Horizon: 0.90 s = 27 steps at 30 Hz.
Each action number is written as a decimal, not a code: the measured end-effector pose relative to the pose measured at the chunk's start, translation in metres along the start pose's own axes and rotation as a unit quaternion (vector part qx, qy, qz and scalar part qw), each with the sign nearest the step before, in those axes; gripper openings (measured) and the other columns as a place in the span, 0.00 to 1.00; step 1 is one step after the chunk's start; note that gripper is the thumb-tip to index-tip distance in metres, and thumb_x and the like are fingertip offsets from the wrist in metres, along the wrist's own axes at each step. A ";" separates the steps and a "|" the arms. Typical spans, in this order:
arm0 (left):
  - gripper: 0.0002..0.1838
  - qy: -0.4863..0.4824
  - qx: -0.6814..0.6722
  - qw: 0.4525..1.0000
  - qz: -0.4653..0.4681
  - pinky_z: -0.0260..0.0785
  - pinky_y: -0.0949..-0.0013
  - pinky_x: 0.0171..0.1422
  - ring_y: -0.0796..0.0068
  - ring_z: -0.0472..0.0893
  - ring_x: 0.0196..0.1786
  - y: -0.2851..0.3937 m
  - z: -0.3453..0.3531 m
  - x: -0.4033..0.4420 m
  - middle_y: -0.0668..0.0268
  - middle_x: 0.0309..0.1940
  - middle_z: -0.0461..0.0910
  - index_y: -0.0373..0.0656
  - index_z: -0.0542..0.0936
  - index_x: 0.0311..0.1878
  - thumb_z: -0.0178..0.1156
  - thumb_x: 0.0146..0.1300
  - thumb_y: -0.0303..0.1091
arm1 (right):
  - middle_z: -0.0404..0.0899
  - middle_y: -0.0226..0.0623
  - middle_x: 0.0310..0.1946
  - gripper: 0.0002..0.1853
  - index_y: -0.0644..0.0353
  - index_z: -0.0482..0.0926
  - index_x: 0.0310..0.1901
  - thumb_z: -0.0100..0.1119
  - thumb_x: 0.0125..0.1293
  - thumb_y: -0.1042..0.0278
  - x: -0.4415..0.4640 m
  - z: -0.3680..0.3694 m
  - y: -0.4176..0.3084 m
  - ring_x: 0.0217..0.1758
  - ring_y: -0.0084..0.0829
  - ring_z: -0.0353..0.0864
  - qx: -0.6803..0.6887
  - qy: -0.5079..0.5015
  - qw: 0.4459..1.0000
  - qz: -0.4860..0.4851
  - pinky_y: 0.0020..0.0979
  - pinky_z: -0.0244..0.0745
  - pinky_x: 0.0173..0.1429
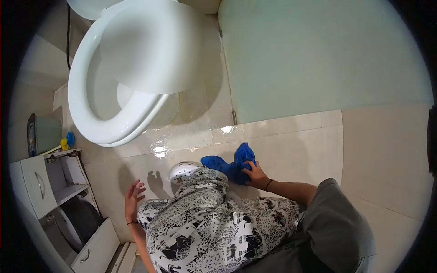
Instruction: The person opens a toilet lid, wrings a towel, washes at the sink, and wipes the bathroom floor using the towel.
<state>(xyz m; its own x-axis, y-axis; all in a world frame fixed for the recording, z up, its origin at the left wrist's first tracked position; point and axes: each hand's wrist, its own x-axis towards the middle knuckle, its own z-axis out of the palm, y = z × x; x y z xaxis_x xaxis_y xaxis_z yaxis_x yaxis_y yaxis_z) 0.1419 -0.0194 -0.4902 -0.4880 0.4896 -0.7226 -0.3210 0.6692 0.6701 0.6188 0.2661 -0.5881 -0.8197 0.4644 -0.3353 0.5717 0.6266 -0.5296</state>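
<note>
My right hand [256,175] reaches down to the floor, its fingers curled onto a crumpled blue cloth [242,158]. The cloth lies on the tiles beside my feet, and part of it is hidden behind my patterned trousers [200,223]. My left hand [134,196] hangs in the air at the left of my knees with its fingers apart, and it holds nothing. A white clog with holes [184,170] shows on one foot, close to the cloth's left end.
Ahead stands a white toilet [78,91] with its seat down; a blur covers part of it. Wet, shiny floor tiles [186,144] surround its base. A frosted panel [318,59] rises at the right. At the left, a white cabinet [38,186] has open compartments, with a yellow-and-blue brush [67,142] above.
</note>
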 end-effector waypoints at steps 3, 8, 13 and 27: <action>0.24 -0.005 -0.055 0.998 0.014 0.73 0.62 0.58 0.67 0.80 0.57 -0.015 0.007 -0.004 0.63 0.56 0.81 0.44 0.75 0.65 0.59 0.73 0.46 | 0.64 0.49 0.63 0.31 0.53 0.75 0.55 0.74 0.46 0.68 0.001 -0.011 0.002 0.61 0.60 0.67 0.027 -0.084 0.996 -0.006 0.53 0.69 0.65; 0.22 -0.006 -0.124 0.992 0.036 0.71 0.67 0.61 0.68 0.80 0.54 -0.060 -0.002 -0.014 0.60 0.53 0.82 0.36 0.74 0.65 0.59 0.73 0.38 | 0.60 0.54 0.67 0.41 0.56 0.68 0.64 0.76 0.48 0.60 0.059 -0.003 -0.004 0.66 0.58 0.66 0.072 0.161 0.981 0.080 0.48 0.66 0.69; 0.22 0.035 -0.087 0.996 0.007 0.73 0.65 0.58 0.70 0.81 0.55 -0.099 -0.029 -0.018 0.63 0.55 0.82 0.43 0.76 0.64 0.59 0.72 0.43 | 0.53 0.61 0.71 0.50 0.39 0.63 0.72 0.80 0.44 0.63 0.093 0.017 -0.044 0.71 0.64 0.57 -0.060 0.062 0.993 0.074 0.61 0.53 0.74; 0.38 0.089 -0.037 0.975 0.199 0.68 0.62 0.67 0.61 0.73 0.65 -0.067 0.063 0.049 0.58 0.65 0.70 0.45 0.71 0.68 0.74 0.57 0.46 | 0.61 0.64 0.66 0.39 0.59 0.63 0.69 0.70 0.59 0.57 0.327 0.038 -0.164 0.64 0.66 0.68 -0.100 0.066 0.991 0.062 0.58 0.67 0.66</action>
<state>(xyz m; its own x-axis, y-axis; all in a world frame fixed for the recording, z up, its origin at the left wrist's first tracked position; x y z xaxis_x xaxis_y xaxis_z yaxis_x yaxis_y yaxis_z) 0.1909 -0.0050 -0.5816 -0.7168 0.5934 -0.3661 -0.1315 0.4005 0.9068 0.2557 0.2915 -0.6403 -0.7381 0.6157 -0.2760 0.6746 0.6650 -0.3205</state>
